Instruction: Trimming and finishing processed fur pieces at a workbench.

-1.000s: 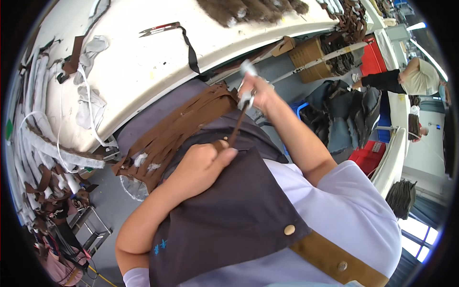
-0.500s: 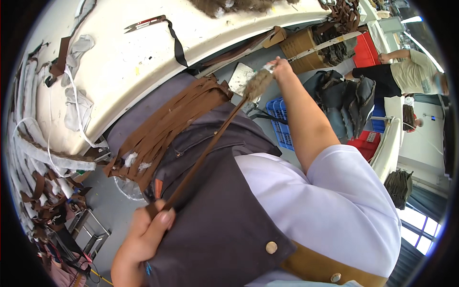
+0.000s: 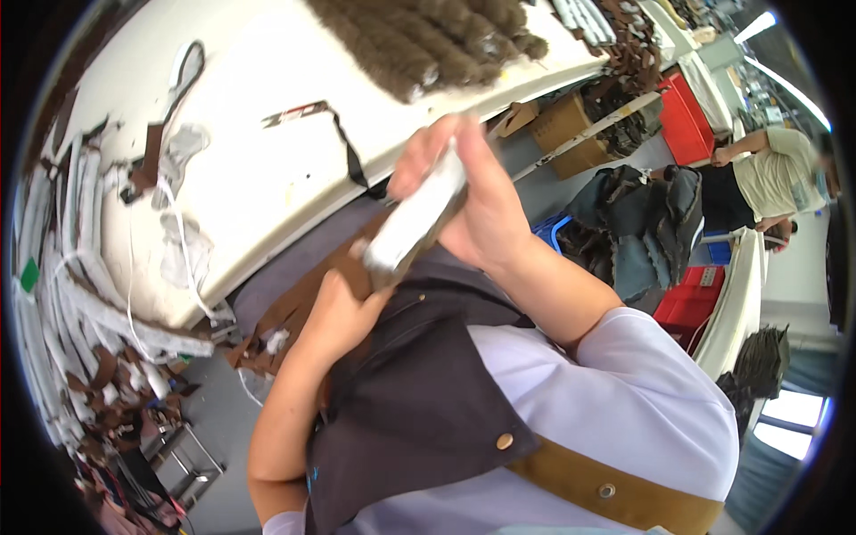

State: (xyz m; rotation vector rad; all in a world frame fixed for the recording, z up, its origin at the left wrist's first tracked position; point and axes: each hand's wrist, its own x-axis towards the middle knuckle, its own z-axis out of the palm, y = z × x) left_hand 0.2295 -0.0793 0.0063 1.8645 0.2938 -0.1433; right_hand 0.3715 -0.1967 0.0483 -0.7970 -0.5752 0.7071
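In front of my apron, a short fur strip with a white backing (image 3: 415, 214) slants up and to the right, blurred by motion. My right hand (image 3: 486, 201) is curled round its upper part, thumb along the white side. At its lower end my left hand (image 3: 343, 308) is closed, with a bit of brown band showing by the fingers; the fur side is mostly hidden. Under and beside my left hand, several long brown fabric bands (image 3: 290, 325) lie across my lap. Thread snips (image 3: 296, 114) on a black strap rest on the white table (image 3: 241, 169) beyond.
Brown fur strips (image 3: 428, 45) lie at the table's far side. White-backed strips (image 3: 53, 259) hang in a bundle at the left. To the right are a cardboard box (image 3: 562, 134), a red bin (image 3: 687, 116), a dark fabric pile (image 3: 637, 232) and another person (image 3: 776, 174).
The brown band was stretched between my hands, the fur piece at the far right end. Now both hands are close together on the fur piece, its white side showing. My view has shifted slightly.
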